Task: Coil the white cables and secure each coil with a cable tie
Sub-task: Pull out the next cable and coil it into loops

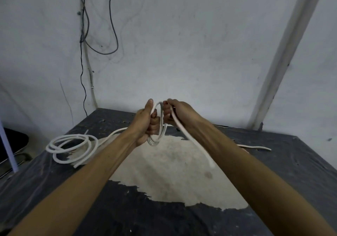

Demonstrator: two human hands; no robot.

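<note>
Dark worn tabletop [273, 172] with pale bare patch at centre, grimy wall behind. Left hand [145, 124] clenched around small half-wound coil of white cable [160, 126], raised over table; right hand [173, 112] closed on trailing length. Second white cable [73, 144] lying loosely looped at left, untied. No cable tie visible; most work outstanding.

White cables [71, 145] on a black table [291, 163] with a beige worn patch [173, 172].

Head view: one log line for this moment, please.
left hand: grips white cable coil | right hand: feeds cable tail | second coil: on table, untied
</note>
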